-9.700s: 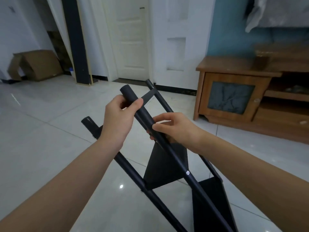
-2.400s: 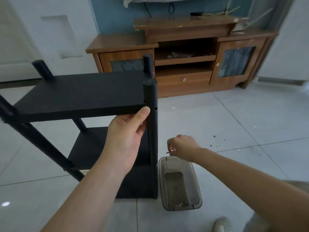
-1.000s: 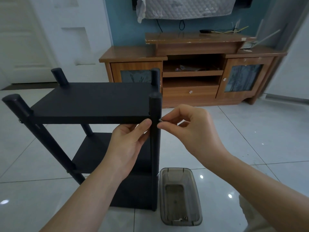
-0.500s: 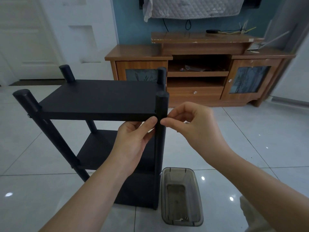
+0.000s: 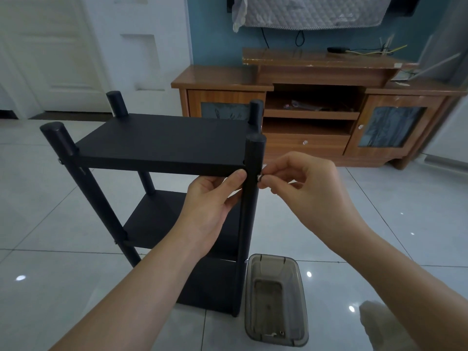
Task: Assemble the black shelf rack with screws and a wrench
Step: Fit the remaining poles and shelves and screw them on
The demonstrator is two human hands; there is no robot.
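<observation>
The black shelf rack (image 5: pixel 162 140) stands upright on the tiled floor with several black posts and three boards. My left hand (image 5: pixel 212 198) holds the front right corner of the top board from below, thumb against the board's edge beside the near right post (image 5: pixel 249 224). My right hand (image 5: pixel 301 183) pinches a small silver screw (image 5: pixel 260 177) at the right side of that post, level with the top board. No wrench is in view.
A smoky clear plastic tray (image 5: pixel 276 300) lies on the floor right of the rack's foot, with small hardware in its near end. A wooden TV cabinet (image 5: pixel 314 115) stands behind along the blue wall. White doors are at the back left.
Since 2.4 s ago my right hand rose from the tray to the near right post. Over the last second it has stayed at the post; a silver screw head now shows between its fingertips.
</observation>
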